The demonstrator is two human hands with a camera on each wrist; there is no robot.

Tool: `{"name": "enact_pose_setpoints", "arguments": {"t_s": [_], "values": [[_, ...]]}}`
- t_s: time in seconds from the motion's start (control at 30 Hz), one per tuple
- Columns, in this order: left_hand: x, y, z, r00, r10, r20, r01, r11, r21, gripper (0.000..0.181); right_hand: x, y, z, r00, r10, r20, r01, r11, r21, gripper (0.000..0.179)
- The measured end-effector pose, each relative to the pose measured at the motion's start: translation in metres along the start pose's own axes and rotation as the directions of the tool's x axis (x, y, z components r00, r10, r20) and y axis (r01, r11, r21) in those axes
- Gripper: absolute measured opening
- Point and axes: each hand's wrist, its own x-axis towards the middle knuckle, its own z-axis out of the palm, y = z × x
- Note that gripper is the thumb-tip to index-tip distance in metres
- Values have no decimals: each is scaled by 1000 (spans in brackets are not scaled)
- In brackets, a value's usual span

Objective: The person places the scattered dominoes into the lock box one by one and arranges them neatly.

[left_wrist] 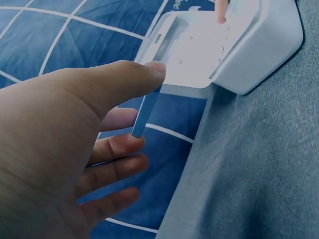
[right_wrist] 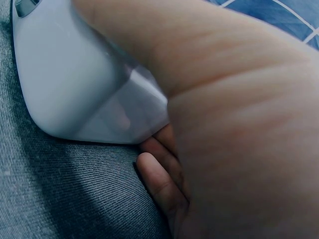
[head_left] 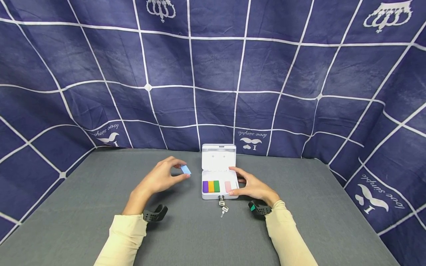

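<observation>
A small white cash box [head_left: 209,197] stands on the table with its lid [head_left: 210,163] raised. Inside lie a purple block [head_left: 205,187], an orange block [head_left: 211,187], a green block [head_left: 216,186] and a pink block [head_left: 227,186] set apart at the right. Left of the box, my left hand [head_left: 159,178] pinches a thin light-blue block [head_left: 185,169] between thumb and fingers, held up off the table. My right hand [head_left: 253,187] grips the box's right side, thumb near the pink block; in the right wrist view its fingers [right_wrist: 159,181] are beside the side wall.
A key [head_left: 222,202] sits at the front lock, with a second key [head_left: 225,209] hanging onto the grey tabletop [head_left: 193,232]. Behind the table hangs a dark blue curtain [head_left: 216,107] with white lines. Each wrist wears a black band [head_left: 154,214].
</observation>
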Motion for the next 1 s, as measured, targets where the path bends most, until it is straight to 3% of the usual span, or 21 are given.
{"name": "enact_pose_setpoints", "arguments": {"t_s": [0.33,0.7,1.0], "values": [[4,9,5,998,60,-9,-60,998,1,43,-1,-2,0,1000,-16,1,16,1000,-16,91],[11,24,18,991,121,51,-120,993,-19,42,-3,-1,2,1000,-15,-5,14,1000,-27,90],[13,32,30,986,117,115,-118,993,0,45,-1,-3,0,1000,15,-18,-15,999,-46,91]]}}
